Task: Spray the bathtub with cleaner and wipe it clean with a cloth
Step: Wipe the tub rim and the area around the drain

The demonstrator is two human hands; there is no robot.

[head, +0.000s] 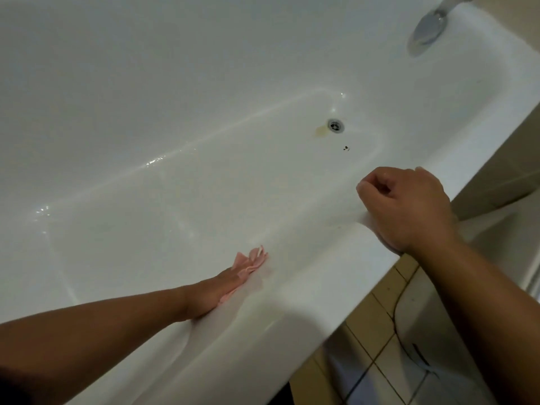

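Note:
The white bathtub (pixel 175 112) fills most of the view, its floor wet and shiny. My left hand (pixel 216 290) reaches down inside and presses a pink cloth (pixel 252 260) flat against the near inner wall, fingers stretched out. My right hand (pixel 409 206) rests on the tub's near rim (pixel 336 287) with its fingers curled loosely and nothing in it. A yellowish stain (pixel 320 130) lies just left of the metal drain (pixel 335 125), and small dark specks (pixel 346 148) sit a little in front of it. No spray bottle is in view.
A chrome spout or shower head (pixel 429 27) hangs over the tub's far right end. Beige floor tiles (pixel 377 325) and a white bag-like object (pixel 423 331) lie outside the tub at the lower right.

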